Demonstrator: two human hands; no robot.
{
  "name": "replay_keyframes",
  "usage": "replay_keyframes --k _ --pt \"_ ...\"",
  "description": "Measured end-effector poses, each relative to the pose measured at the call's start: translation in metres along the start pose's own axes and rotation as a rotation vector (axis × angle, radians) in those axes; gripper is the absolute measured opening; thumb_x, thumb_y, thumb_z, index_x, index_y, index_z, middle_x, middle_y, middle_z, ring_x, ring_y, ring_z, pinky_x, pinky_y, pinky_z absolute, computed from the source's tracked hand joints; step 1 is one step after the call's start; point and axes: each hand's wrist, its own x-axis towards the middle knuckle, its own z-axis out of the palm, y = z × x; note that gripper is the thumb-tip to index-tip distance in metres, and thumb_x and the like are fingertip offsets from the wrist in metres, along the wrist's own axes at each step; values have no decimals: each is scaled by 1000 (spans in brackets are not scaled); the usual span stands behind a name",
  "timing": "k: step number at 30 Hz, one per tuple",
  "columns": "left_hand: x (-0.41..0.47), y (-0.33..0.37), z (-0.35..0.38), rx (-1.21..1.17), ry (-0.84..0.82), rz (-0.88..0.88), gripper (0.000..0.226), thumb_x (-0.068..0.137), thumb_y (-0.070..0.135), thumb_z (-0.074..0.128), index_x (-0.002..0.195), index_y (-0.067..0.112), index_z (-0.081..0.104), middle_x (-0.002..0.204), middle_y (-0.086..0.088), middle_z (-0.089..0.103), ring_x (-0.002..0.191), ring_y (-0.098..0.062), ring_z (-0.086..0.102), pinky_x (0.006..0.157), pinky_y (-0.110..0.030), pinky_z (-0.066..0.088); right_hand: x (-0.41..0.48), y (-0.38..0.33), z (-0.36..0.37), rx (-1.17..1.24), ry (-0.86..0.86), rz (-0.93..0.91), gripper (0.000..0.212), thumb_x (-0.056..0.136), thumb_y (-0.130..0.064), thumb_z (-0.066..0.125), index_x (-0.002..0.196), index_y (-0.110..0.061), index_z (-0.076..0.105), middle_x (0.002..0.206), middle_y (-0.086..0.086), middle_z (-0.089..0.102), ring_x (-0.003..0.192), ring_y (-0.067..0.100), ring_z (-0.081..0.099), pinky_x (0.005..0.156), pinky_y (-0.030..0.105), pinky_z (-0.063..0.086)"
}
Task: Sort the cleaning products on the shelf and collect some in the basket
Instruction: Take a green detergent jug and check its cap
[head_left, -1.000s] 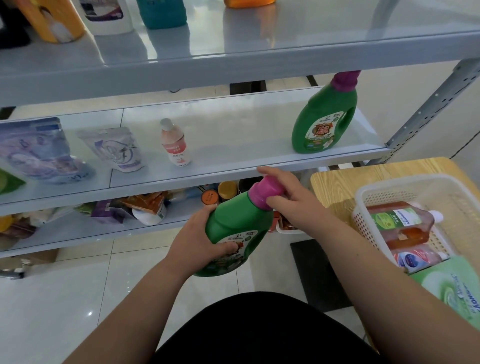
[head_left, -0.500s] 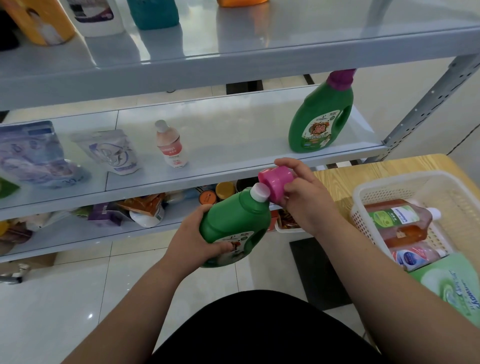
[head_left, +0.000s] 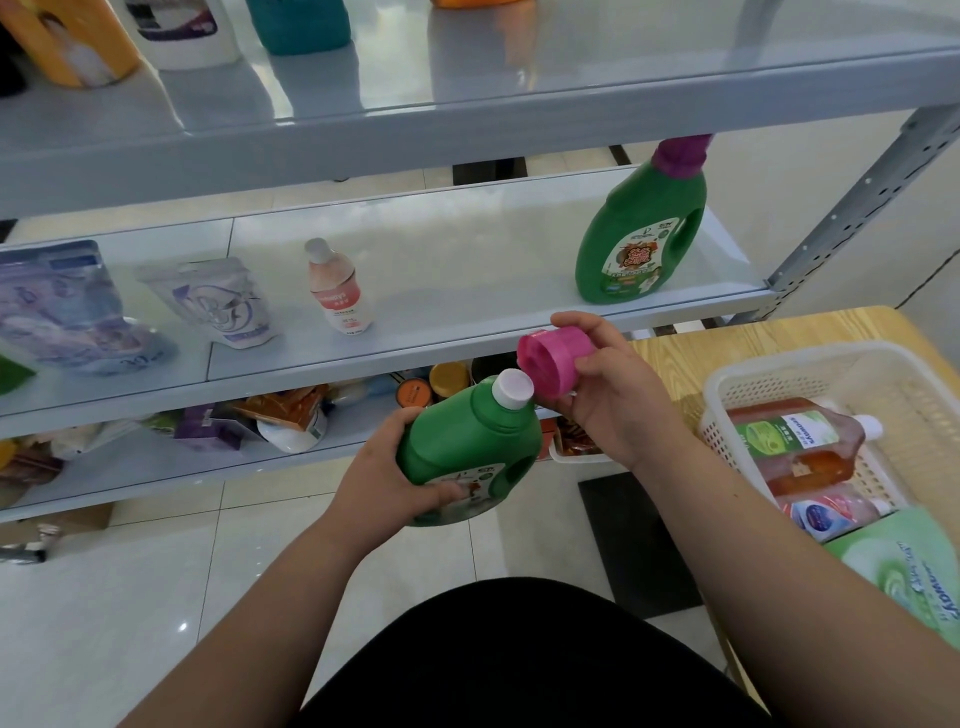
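Note:
My left hand (head_left: 387, 475) grips a green detergent bottle (head_left: 467, 441), tilted with its white spout toward the shelf. My right hand (head_left: 608, 384) holds the bottle's pink cap (head_left: 553, 358) just off the spout, its hollow side facing me. A second green bottle with a purple cap (head_left: 641, 234) stands upright at the right end of the middle shelf (head_left: 467, 338). The white basket (head_left: 727, 384) on the wooden table at right contains an orange bottle (head_left: 800, 441), a pink bottle (head_left: 826, 512) and a green pouch (head_left: 909, 577).
The middle shelf also carries a small pink bottle (head_left: 337, 288) and two refill pouches (head_left: 218, 301) at left. Several bottles stand on the top shelf (head_left: 467, 119). Jars and packets crowd the bottom shelf (head_left: 291, 415). A black mat (head_left: 634, 540) lies on the tiled floor.
My right hand has taken the pink cap off the green bottle and lifted it up and to the right, uncovering the white spout. My left hand has kept its grip.

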Motion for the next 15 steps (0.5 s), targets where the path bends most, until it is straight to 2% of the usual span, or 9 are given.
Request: replay_keyframes --k 2,5,7,9,11,15 --pt "0 0 0 19 3 -5 84 50 53 87 123 57 47 114 33 60 105 7 59 82 -23 54 -2 0 -1 -107 -2 -3 47 77 -2 54 116 -23 67 113 8 65 97 24 68 83 40 60" --pt "2 1 -1 89 8 -7 89 49 55 86 130 50 49 118 22 62 109 -7 60 91 -34 54 -5 1 -5 -463 -5 -42 48 78 -7 61 117 -33 68 120 8 64 104 25 65 86 36 59" --pt "3 2 -3 165 8 8 91 49 60 84 133 45 49 120 15 60 110 -13 57 91 -35 52 -6 -1 -7 -696 -22 -59 50 77 -12 65 117 -43 66 123 -1 63 104 14 66 80 28 58" --pt "4 2 -5 229 3 29 92 50 63 82 133 45 49 118 15 57 110 -13 54 91 -34 49 -7 -2 -9 -844 -74 -52 53 79 -12 68 117 -50 65 117 -19 64 99 2 65 74 19 55" --pt "5 3 -7 264 -8 35 91 51 64 82 133 46 47 115 18 53 110 -12 51 91 -33 46 -6 0 -11 -932 -110 -46 55 81 -12 69 118 -52 63 113 -30 61 95 -3 64 69 14 53" --pt "6 5 -10 331 -27 49 93 53 64 81 137 44 46 113 21 45 111 -9 44 94 -32 41 -3 -3 -14 -971 -143 -21 53 74 -26 70 120 -52 63 115 -25 61 102 5 65 71 16 54"
